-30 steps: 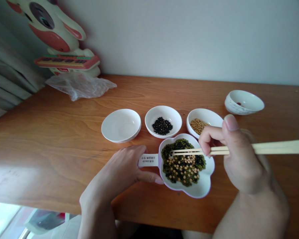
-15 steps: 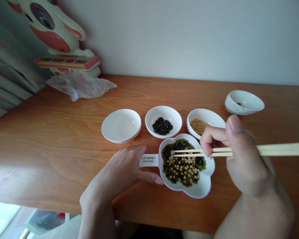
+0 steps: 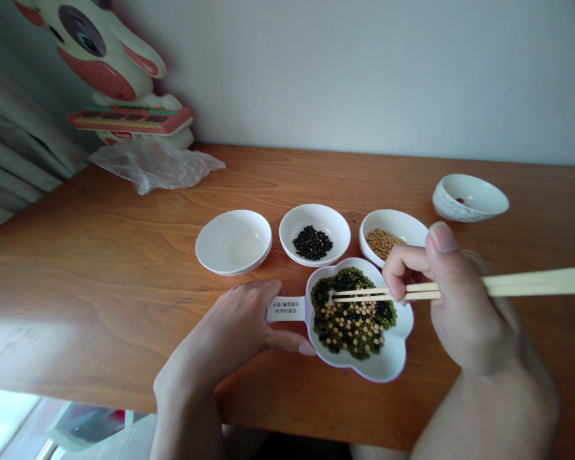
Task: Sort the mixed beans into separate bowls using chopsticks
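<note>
My left hand (image 3: 249, 319) grips the labelled handle of a white, flower-shaped dish (image 3: 390, 361) with a lilac rim. Mixed beans (image 3: 349, 313), green, black and tan, cover much of its bottom. A pair of pale chopsticks (image 3: 517, 285) is held in my right hand (image 3: 460, 300), fingers closed around them. Their tips reach down into the beans at the dish's left side, a small gap apart; whether a bean sits between them I cannot tell. Just behind the dish stand a white bowl with black beans (image 3: 313, 243) and a white bowl with tan beans (image 3: 384, 243), partly hidden by my right hand.
A white bowl (image 3: 234, 243) with nothing visible in it stands at the left of the row. Farther back right is a patterned bowl (image 3: 469, 198) with a small dark spot inside. A clear plastic bag (image 3: 158, 167) and a cow-shaped toy keyboard (image 3: 129, 121) sit back left.
My right hand has shifted slightly left, and the chopsticks' rear ends have risen a little. The tips stay at nearly the same spot. My left hand and the dish have not moved.
</note>
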Available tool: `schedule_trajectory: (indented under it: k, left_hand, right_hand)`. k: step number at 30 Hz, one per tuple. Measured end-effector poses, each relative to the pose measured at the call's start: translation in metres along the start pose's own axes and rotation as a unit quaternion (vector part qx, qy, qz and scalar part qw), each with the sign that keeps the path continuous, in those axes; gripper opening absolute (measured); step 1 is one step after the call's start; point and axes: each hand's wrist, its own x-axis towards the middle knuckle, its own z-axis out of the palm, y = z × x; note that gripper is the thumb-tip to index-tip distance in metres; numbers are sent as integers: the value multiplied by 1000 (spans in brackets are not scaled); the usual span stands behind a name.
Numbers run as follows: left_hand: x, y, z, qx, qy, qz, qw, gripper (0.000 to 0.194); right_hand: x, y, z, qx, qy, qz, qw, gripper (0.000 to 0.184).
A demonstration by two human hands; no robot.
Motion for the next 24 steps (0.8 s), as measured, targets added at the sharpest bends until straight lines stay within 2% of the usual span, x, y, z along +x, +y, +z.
schedule_trajectory:
  k: [10, 18, 24]
  left_hand:
    - [0, 1, -1, -2, -4, -1, 1000, 45]
    - [0, 0, -1, -7, 0, 3, 1000, 44]
    - [-1, 1, -2, -9, 2, 3, 1000, 42]
  right_hand:
    - [6, -1, 4, -6, 22, -23, 999, 70]
    - [0, -1, 1, 39, 0, -2, 999, 69]
    - [1, 1, 2, 13, -5, -16, 1000, 65]
